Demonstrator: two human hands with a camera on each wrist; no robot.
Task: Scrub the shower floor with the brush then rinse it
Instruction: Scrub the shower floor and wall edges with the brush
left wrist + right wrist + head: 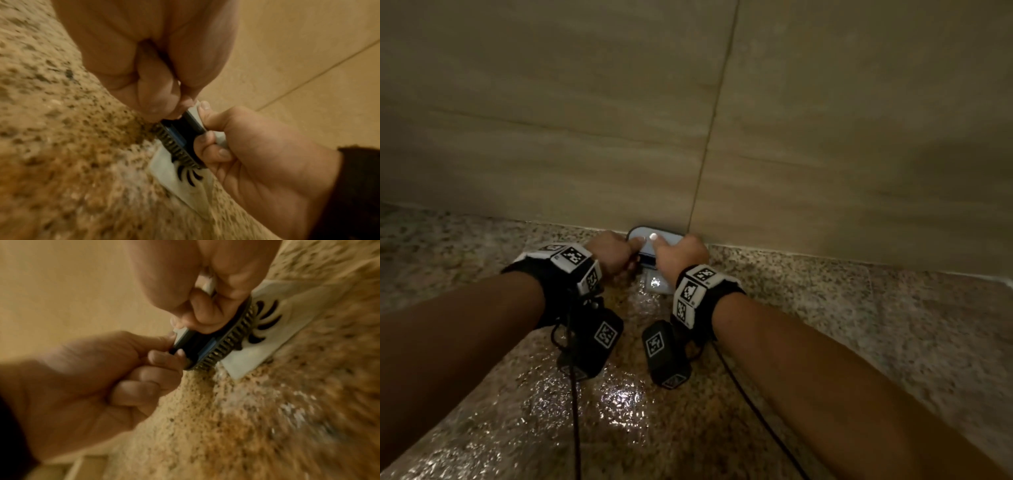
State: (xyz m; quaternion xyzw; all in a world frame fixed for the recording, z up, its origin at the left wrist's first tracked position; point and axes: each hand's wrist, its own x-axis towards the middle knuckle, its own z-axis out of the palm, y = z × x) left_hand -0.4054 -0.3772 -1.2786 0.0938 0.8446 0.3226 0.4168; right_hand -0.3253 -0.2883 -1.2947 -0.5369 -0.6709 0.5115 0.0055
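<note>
head view: both hands at centre frame, low against the tiled wall [825, 137]. left hand [616, 255] and right hand [681, 255] each grip an end of the scrub brush [654, 241], thumbs on its pale blue back. the brush sits where the wet granite floor [619, 404] meets the wall, just above the drain cover [655, 284]. forearms run in from the lower corners, wrists bent down.

left wrist view: left hand [148, 65] fills the top of the frame, fingers curled and pinching the near end of the brush [180, 129]; right hand [257, 146] at right wraps the other end. bristles touch the edge of the white drain cover [174, 172].

right wrist view: right hand [205, 288] at the top, left hand [82, 386] at lower left, both curled round the brush [216, 339]. bristles meet the drain cover [267, 331] and the floor [246, 418].

judgement: scrubbing is under way, rinse not begun. it would go best with bristles flat, even weight from both hands, short strokes along the wall joint and around the drain slots.
</note>
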